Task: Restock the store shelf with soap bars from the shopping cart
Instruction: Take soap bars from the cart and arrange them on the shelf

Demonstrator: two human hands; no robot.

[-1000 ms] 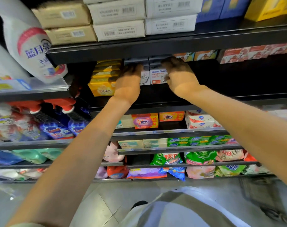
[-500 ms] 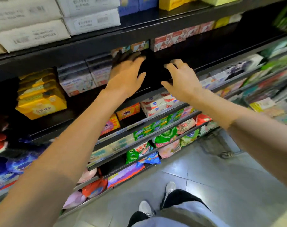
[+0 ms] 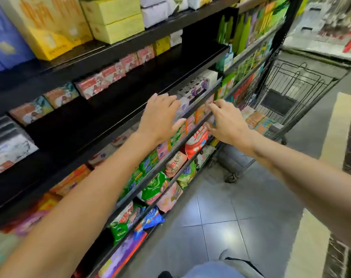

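Head view is showing both bare arms reaching out in front of a dark store shelf (image 3: 118,109) that is running away to the right. Left hand (image 3: 160,117) is hovering palm down with its fingers spread and loosely bent, its grip open and holding nothing; the fingertips are lying just in front of a white and purple box (image 3: 196,89) on a lower tier. Right hand (image 3: 226,121) is hovering just beside it, fingers also spread and relaxed, its grip open and empty too, in front of the orange and red packets (image 3: 196,137) on the tiers below. Neither hand is touching anything that can be made out. Pink soap boxes (image 3: 102,80) are standing in a row at the back of the dark shelf, well apart from both hands, with much bare black board in front of them. Yellow boxes (image 3: 114,19) are sitting stacked on the tier above. A wire cart (image 3: 291,91) is standing on the grey tiled floor (image 3: 240,217) at the far end of the shelf, beyond the right hand, and flat coloured packs (image 3: 256,121) are lying in its basket; whether these are soap bars is too blurred to tell.
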